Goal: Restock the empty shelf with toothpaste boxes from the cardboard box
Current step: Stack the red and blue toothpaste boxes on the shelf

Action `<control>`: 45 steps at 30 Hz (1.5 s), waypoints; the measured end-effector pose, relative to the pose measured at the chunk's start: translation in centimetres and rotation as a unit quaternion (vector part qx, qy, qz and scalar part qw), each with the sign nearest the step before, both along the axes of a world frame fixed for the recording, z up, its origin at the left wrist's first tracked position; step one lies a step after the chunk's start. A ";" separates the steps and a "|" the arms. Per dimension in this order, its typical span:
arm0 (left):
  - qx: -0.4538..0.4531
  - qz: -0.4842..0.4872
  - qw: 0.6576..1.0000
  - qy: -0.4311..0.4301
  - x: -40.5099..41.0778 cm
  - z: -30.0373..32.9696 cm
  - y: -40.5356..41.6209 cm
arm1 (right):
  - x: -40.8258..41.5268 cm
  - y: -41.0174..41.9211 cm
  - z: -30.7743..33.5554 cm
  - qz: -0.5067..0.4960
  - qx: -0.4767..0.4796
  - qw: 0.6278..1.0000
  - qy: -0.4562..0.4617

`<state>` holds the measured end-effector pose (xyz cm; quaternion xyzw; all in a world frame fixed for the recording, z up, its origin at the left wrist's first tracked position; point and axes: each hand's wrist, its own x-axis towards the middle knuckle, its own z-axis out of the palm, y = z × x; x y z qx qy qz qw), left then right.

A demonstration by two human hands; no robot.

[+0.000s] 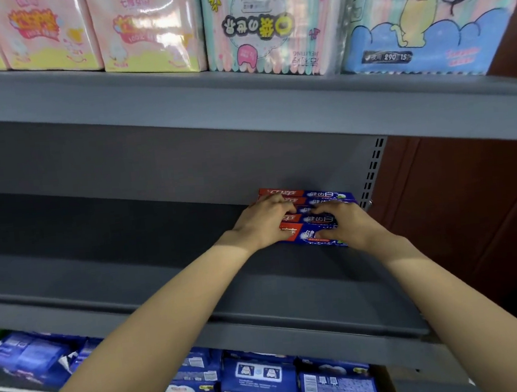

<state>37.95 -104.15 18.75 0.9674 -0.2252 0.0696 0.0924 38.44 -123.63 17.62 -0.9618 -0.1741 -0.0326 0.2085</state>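
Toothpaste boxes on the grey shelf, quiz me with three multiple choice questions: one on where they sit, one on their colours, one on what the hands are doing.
1. Where on the middle shelf do the toothpaste boxes lie?
A. At its right end
B. At its left end
C. In the centre

2. What colours are the boxes?
A. Green and white
B. Red and blue
C. Yellow and black

3. What are the hands doing?
A. Both hang free of the boxes
B. Only one touches the boxes
C. Both rest on the boxes

Answers:
1 A, the boxes sit beside the slotted upright at the right.
2 B, each has a red end and a blue body.
3 C, the left hand and the right hand both lie on them.
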 end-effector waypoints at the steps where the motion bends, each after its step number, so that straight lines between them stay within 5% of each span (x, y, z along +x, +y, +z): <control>1: -0.009 0.008 1.000 0.006 -0.1 0.2 0.0 | 0.0 0.1 0.1 0.002 -0.005 1.000 0.007; 10: 0.017 0.070 0.995 -0.070 -5.5 2.6 6.2 | -3.9 8.5 1.8 0.014 0.062 0.993 -0.101; 20: -0.045 0.285 0.954 -0.081 -22.0 -0.2 32.0 | -15.0 35.6 -0.6 0.139 0.125 0.981 -0.049; 28: -0.040 0.396 0.917 0.017 -34.6 -5.7 54.7 | -24.9 59.1 -6.2 0.219 0.126 0.966 0.056; 36: -0.060 0.535 0.838 0.093 -39.2 -12.2 73.7 | -29.5 78.7 -12.0 0.323 0.049 0.935 0.137; 45: 0.038 0.477 0.820 0.316 -41.4 -18.0 88.9 | -32.3 94.8 -16.9 0.373 -0.020 0.904 0.210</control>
